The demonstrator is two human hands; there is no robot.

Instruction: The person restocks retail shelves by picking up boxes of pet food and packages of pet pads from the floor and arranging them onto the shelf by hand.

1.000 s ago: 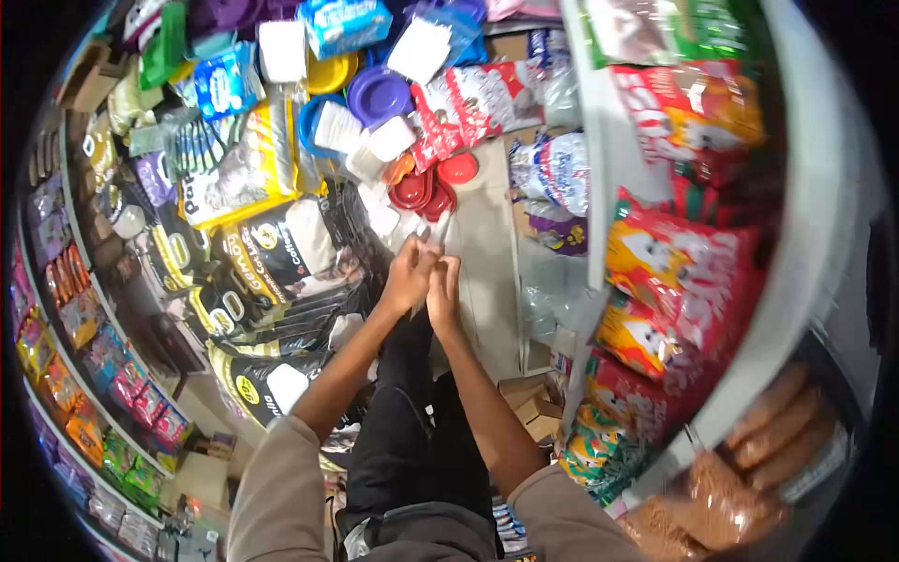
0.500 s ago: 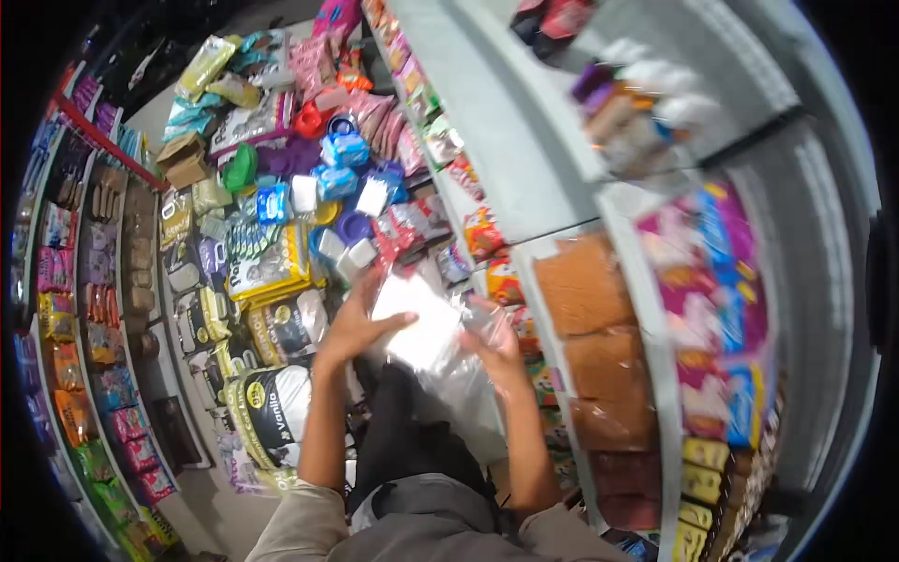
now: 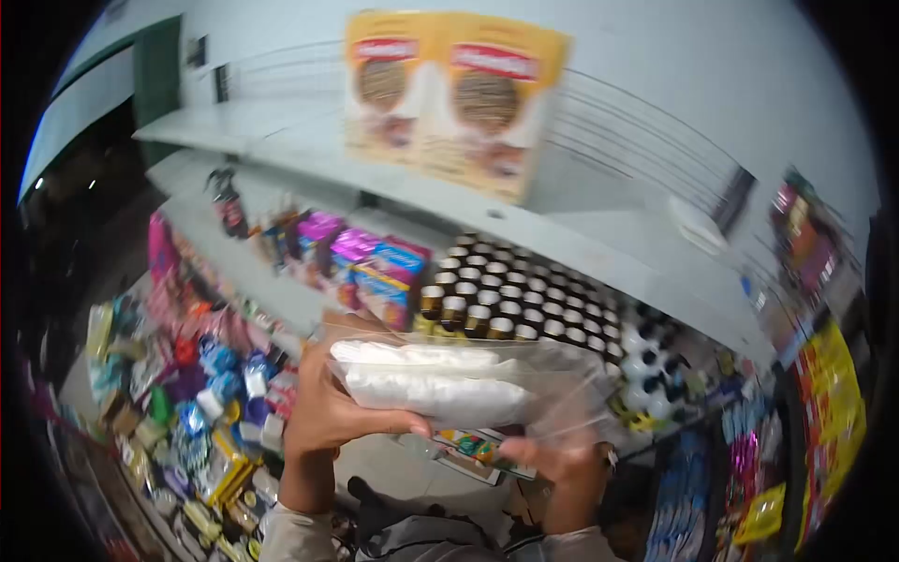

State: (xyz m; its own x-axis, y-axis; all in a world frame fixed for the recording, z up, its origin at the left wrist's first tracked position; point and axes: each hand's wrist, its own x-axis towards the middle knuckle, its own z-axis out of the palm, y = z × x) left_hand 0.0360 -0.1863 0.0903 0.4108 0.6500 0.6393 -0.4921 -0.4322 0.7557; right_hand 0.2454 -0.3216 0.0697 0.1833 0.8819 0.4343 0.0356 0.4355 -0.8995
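Note:
A clear plastic bag [image 3: 440,379] with white, soft-looking slabs stacked inside is held up in front of my chest. My left hand [image 3: 337,412] grips its left end, with the thumb along the front and the fingers behind. The bag's loose, see-through end [image 3: 571,389] reaches to the right, over my right hand [image 3: 562,459]. That hand is closed on the lower edge of the film, slightly blurred, its fingers partly hidden. What the white slabs are, I cannot tell.
Ahead are shelves [image 3: 281,131] with yellow packs [image 3: 449,98], dark bottles with white caps [image 3: 524,290] and purple packets [image 3: 361,258]. Many mixed goods [image 3: 201,393] are piled at the left. Yellow packets [image 3: 838,403] hang at the right.
My view has swung up and to the right, from the goods pile to the shelves. The bag has been raised and now shows its edge instead of its flat face. Both hands stay on it.

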